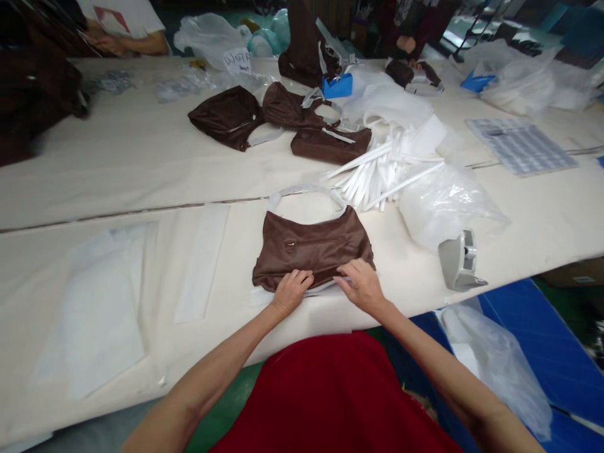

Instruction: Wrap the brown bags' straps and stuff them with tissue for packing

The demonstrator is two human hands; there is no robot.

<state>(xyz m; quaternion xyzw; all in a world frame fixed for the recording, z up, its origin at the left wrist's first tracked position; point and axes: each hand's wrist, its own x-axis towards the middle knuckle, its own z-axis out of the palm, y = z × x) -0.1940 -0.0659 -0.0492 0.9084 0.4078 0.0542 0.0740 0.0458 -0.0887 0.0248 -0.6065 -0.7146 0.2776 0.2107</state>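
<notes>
Brown handbag (309, 250) lies on table (117, 176), strap (306, 188) away from you. Your left hand (292, 293), fingers curled, touches handbag's near edge; your right hand (363, 288), fingers bent, same edge. Whether either grips, cannot tell. White sticks (364, 181) beyond handbag, grey dispenser (453, 264) right of it.

The handbag (314, 242) is brown, its wrapped handle (275, 200) white. The surface (245, 179) beneath it is cream. Beyond the handbag, another bag (229, 114) is dark brown and a small holder (337, 86) bright blue. To its right, the rods (365, 177) are white, the dispenser (453, 261) grey, the sheet (521, 146) banded grey and white.
</notes>
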